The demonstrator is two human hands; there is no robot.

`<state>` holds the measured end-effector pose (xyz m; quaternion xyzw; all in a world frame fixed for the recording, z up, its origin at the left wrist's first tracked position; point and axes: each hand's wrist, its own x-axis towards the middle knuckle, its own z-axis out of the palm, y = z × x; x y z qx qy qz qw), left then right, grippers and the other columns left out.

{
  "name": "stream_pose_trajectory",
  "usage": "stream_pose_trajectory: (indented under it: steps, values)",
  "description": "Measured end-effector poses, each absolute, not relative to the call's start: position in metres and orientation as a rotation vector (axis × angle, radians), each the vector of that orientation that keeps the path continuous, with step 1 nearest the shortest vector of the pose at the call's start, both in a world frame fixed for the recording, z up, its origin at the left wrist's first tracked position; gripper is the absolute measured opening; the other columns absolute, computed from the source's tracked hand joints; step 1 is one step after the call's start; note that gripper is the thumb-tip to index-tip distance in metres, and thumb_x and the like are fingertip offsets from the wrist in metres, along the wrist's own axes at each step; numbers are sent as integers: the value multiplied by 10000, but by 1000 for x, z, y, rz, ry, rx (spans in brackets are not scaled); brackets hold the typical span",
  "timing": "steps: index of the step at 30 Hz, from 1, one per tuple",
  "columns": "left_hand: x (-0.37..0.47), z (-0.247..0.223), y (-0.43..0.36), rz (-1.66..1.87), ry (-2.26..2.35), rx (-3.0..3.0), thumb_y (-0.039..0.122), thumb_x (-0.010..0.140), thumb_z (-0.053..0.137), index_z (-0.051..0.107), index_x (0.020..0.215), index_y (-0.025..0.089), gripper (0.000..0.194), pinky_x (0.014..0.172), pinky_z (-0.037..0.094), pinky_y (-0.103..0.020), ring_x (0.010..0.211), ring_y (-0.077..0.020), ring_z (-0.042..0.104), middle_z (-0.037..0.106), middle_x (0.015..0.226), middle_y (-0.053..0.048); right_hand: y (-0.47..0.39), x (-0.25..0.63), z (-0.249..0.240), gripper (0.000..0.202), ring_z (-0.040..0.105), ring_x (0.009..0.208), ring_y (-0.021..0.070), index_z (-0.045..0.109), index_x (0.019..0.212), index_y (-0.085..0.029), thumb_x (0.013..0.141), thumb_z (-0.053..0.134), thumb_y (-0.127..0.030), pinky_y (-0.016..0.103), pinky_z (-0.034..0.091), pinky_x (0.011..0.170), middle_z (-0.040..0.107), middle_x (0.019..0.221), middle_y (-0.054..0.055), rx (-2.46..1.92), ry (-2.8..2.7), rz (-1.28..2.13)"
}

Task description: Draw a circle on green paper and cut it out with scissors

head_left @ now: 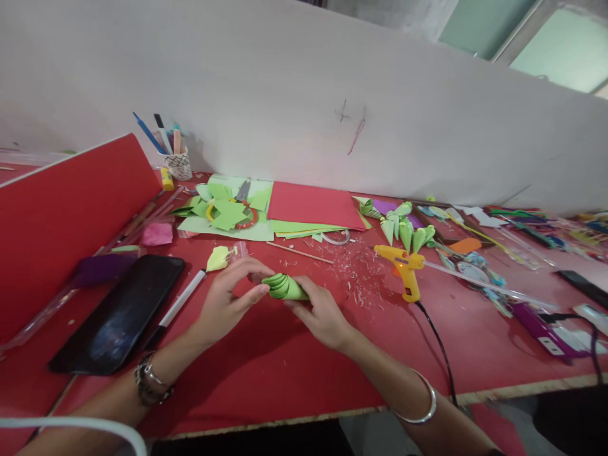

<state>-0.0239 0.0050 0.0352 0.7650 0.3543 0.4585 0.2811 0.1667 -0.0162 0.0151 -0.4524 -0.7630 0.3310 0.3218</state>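
Observation:
Between my two hands, above the red table, is a green rolled paper piece with dark-edged layers at its left end. My right hand grips its right end between thumb and fingers. The thumb and fingertips of my left hand are curled at the layered left end, pinching or touching it. A white marker lies to the left of my left hand, by a yellow-green paper piece. To the right of my right hand stands a yellow glue gun with a clear glue stick in it.
A black phone lies at left near a red board. Green paper pieces, scissors and red paper are at the back. Green paper cones sit behind the glue gun, whose black cord crosses the front edge.

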Motion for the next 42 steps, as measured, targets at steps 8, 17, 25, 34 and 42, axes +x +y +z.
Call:
stream_pose_trajectory:
  steps: [8,17,25,34,42]
  values:
    - [-25,36,8,1179,912,2123,223,826,513,590,892,179,111,665,437,-263,744,-146,527,583,816,-28,-18,164,18,224,481,669,122,527,978,-160,800,513,-296,222,382,607,561,775,8,-1160,-1877,1098]
    - [-30,34,10,1145,952,2243,250,825,523,610,898,195,127,697,439,-258,773,-132,532,572,848,-23,-18,164,19,217,400,597,103,529,929,-152,813,497,-333,219,337,552,474,691,-17,-1168,-1895,1156]
    - [-29,38,10,1088,929,2255,217,814,521,617,888,201,123,653,452,-245,728,-119,538,561,839,-17,-20,167,16,339,468,659,126,542,942,-171,894,309,-413,247,395,615,544,784,23,-1111,-1872,1213]
    - [-30,37,9,1044,894,2249,201,816,519,610,902,203,126,662,452,-245,731,-118,535,559,838,-18,-18,165,14,340,527,771,148,558,952,-170,900,317,-404,264,426,713,571,820,26,-1118,-1820,1251]
    - [-28,41,9,1050,868,2244,186,804,530,604,896,195,118,661,452,-246,713,-115,532,550,825,-16,-17,165,14,321,518,751,143,562,885,-161,894,337,-391,256,412,697,564,796,24,-1129,-1816,1202]
